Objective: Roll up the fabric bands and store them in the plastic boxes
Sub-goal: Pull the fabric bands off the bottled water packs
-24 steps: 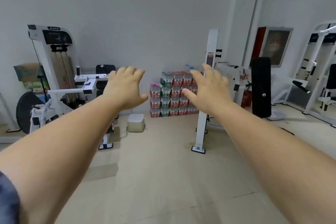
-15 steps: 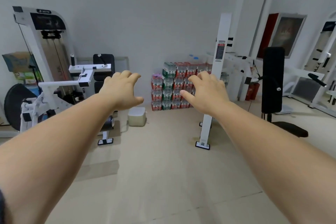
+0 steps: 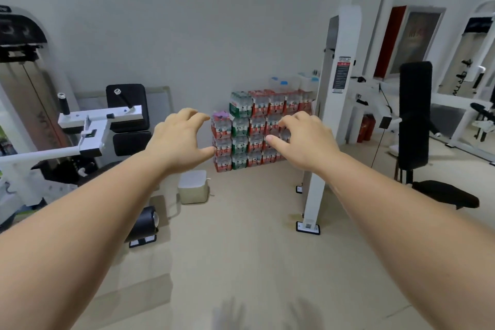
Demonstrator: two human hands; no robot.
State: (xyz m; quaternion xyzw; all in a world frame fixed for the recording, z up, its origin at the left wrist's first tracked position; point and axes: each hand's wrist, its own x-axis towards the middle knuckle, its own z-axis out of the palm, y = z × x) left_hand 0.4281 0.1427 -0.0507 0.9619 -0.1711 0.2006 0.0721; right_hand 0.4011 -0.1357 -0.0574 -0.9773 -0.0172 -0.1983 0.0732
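Note:
Both my arms reach straight out in front of me over a beige gym floor. My left hand (image 3: 182,139) is held palm down with the fingers curled and spread, holding nothing. My right hand (image 3: 304,139) mirrors it a short gap to the right, also holding nothing. No fabric bands and no plastic storage boxes for them show in this view.
Stacked packs of bottled water (image 3: 257,128) stand against the far wall. A weight machine (image 3: 80,131) is on the left, a white upright post (image 3: 329,126) just right of my right hand, a black padded bench (image 3: 417,126) further right. A small beige box (image 3: 193,187) sits on the floor.
The view has tilted down and drawn closer to the far wall. Both hands have sunk lower against the room and their fingers have curled from flat and spread into a claw shape.

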